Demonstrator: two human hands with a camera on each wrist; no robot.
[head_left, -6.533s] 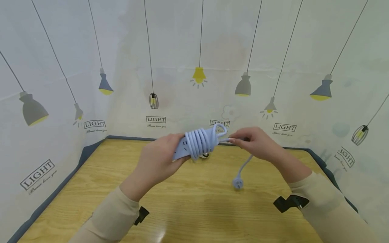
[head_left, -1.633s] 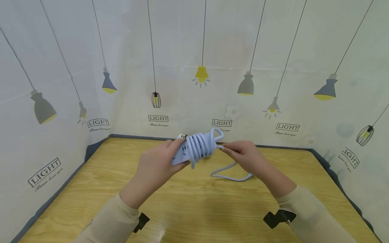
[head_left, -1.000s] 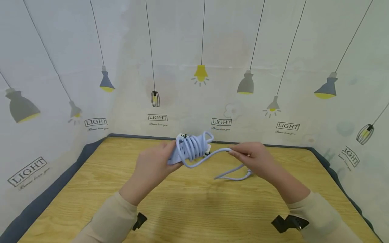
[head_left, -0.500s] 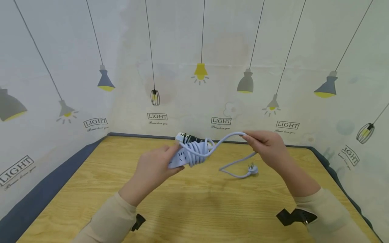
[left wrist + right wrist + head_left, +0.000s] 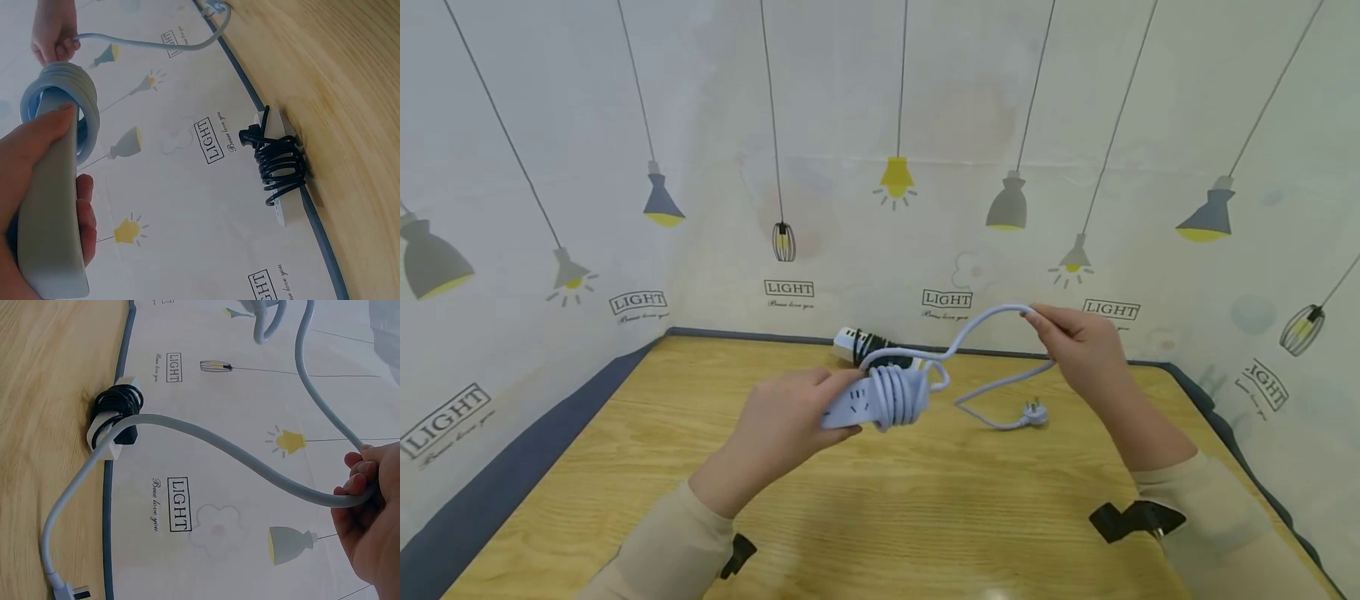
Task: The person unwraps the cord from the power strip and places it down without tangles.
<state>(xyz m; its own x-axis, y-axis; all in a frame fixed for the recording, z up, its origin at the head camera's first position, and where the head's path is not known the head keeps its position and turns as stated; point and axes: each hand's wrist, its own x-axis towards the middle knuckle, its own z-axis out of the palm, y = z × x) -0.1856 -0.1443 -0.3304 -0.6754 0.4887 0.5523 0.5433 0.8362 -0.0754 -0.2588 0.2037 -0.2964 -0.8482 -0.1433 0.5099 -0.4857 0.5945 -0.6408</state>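
A pale power strip [image 5: 848, 406] is held by its left end in my left hand [image 5: 782, 421]. Several turns of its own thick cord [image 5: 897, 396] wrap the strip's right part, and a small loop sticks out past that end. In the left wrist view the strip's plain back [image 5: 53, 219] shows, with fingers curled round it. My right hand [image 5: 1086, 346] pinches the cord up and to the right of the strip, and a slack arc [image 5: 981, 321] runs between the two. Below the right hand, the cord drops to its plug [image 5: 1034, 413], low over the table.
Near the table's back edge lies a second white power strip [image 5: 845, 343], wound with black cord [image 5: 281, 165]. It sits just behind the held strip. The wooden table [image 5: 880, 517] is bordered by a hanging cloth [image 5: 842, 100] with printed lamps.
Earlier the cord lay tight near the strip; my right hand has since drawn it right and upward, with a turn coming loose into a wide arc. The strip has dropped slightly, uncovering the second strip.
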